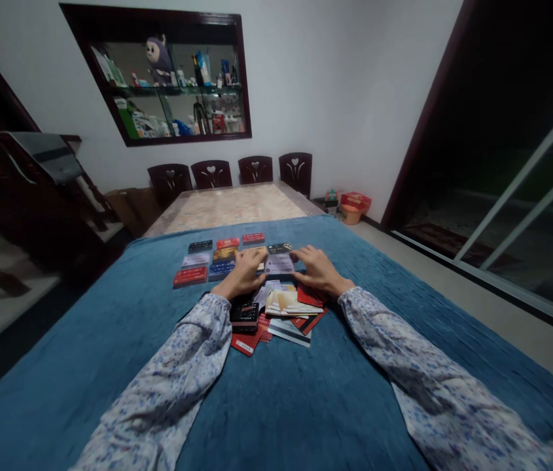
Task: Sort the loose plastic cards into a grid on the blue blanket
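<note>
A pale lilac card [280,263] lies between my two hands over the blue cloth. My left hand [245,272] has its fingers and thumb curled at the card's left edge, and my right hand [321,271] does the same at its right edge. Just beyond is a dark card [279,248]. Nearer me spreads a loose pile with cream-and-gold cards [288,303], red cards [247,343], a striped white card [290,332] and black cards [245,315]. To the left, sorted stacks sit in rows, among them a red stack [190,277] and a gold stack [226,254], with some hidden behind my left hand.
The blue cloth [109,327] covers the near part of the table; its bare stone top [231,204] shows beyond. Several dark chairs [211,174] line the far end. An orange bucket [351,214] stands on the floor at the right, and a wall cabinet [188,139] hangs behind.
</note>
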A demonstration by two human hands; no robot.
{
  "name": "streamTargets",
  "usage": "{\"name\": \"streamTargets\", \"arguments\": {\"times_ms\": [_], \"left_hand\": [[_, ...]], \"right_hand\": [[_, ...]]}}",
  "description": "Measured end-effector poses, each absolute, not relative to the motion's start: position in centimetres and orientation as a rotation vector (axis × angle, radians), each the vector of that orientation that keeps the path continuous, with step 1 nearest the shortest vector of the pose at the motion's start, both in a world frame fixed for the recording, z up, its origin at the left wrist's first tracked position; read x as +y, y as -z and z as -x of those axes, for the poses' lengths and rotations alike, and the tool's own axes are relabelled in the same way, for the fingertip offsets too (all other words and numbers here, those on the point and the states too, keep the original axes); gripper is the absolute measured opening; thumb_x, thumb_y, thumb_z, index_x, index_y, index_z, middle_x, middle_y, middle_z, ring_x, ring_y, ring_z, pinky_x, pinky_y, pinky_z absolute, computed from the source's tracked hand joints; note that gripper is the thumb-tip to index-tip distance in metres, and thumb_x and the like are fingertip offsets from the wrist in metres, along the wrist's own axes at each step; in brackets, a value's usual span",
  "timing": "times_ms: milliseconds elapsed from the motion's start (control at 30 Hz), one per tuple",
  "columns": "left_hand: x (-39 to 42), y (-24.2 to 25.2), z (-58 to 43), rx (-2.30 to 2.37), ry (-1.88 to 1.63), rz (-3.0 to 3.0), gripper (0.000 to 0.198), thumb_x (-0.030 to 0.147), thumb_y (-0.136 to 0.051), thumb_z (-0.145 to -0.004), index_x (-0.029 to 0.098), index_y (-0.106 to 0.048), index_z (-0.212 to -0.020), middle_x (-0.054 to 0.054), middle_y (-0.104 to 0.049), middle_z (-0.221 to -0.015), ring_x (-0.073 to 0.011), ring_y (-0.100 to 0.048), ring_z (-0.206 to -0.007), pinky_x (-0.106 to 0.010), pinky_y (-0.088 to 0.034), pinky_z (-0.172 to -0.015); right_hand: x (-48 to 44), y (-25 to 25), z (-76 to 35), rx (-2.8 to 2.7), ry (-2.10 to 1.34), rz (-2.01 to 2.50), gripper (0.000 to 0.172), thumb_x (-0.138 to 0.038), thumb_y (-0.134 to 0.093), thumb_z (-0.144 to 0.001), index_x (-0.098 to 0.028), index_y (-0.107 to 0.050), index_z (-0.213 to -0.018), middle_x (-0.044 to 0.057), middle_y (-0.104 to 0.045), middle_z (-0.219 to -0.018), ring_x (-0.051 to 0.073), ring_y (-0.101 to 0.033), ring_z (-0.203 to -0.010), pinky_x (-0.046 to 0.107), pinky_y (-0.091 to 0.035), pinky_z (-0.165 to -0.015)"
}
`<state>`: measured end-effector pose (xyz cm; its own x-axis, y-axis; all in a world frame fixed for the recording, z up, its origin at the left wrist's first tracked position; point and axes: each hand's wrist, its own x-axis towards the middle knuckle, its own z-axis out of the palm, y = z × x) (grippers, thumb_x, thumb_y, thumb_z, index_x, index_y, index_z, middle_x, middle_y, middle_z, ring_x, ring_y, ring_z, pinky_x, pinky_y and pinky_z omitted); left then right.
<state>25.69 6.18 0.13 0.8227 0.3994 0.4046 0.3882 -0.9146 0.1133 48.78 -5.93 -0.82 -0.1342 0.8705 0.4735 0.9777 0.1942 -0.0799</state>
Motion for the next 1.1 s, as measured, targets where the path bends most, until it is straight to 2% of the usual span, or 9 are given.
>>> {"name": "streamTargets", "arguments": {"times_ms": [133,400,667,900,1100], "left_hand": [[6.2,-0.3,-25.0,0.663,-0.616,-2.961,0.048,0.023,-0.068,-0.083,0.019,-0.059,-0.130,-0.014,-0.060,-0.124,-0.0323,-0.054,-0.118,-0.052,-0.038,-0.104],[6.8,-0.8,-23.4,0.632,-0.512,-2.917,0.040,0.027,-0.068,-0.085,0.019,-0.061,-0.124,-0.012,-0.059,-0.120,-0.0307,-0.056,-0.114,-0.048,-0.044,-0.099],[7.5,-1.7,-21.2,0.590,-0.491,-2.856,0.041,0.028,-0.068,-0.086,0.019,-0.059,-0.125,-0.013,-0.058,-0.122,-0.0303,-0.057,-0.119,-0.048,-0.048,-0.106],[8.6,-2.4,-18.9,0.547,-0.463,-2.899,0.042,0.023,-0.067,-0.086,0.017,-0.059,-0.126,-0.014,-0.057,-0.132,-0.0291,-0.055,-0.126,-0.044,-0.047,-0.112],[8.7,-3.6,-16.8,0.671,-0.363,-2.913,0.045,0.017,-0.063,-0.086,0.014,-0.058,-0.131,-0.016,-0.058,-0.133,-0.0303,-0.054,-0.129,-0.044,-0.045,-0.114]], "right_hand": [[-5.7,0.6,-48.7,-2.094,0.280,1.708,0.040,-0.031,-0.072,-0.084,-0.018,-0.065,-0.121,0.011,-0.073,-0.110,0.026,-0.057,-0.100,0.035,-0.041,-0.078],[-4.6,-0.3,-48.0,-2.172,0.128,1.690,0.038,-0.029,-0.076,-0.082,-0.019,-0.067,-0.118,0.007,-0.073,-0.102,0.024,-0.059,-0.097,0.032,-0.039,-0.076],[-3.3,-1.9,-46.3,-2.238,0.062,1.713,0.039,-0.033,-0.076,-0.082,-0.018,-0.068,-0.117,0.007,-0.074,-0.096,0.024,-0.061,-0.097,0.030,-0.037,-0.074],[-2.2,-4.0,-43.6,-2.360,-0.004,1.726,0.027,-0.035,-0.073,-0.085,-0.019,-0.070,-0.107,0.006,-0.073,-0.098,0.023,-0.061,-0.098,0.028,-0.036,-0.074],[-0.8,-4.5,-41.4,-2.378,-0.042,1.739,0.034,-0.037,-0.071,-0.086,-0.019,-0.070,-0.114,0.007,-0.074,-0.101,0.023,-0.063,-0.096,0.027,-0.035,-0.070]]}}
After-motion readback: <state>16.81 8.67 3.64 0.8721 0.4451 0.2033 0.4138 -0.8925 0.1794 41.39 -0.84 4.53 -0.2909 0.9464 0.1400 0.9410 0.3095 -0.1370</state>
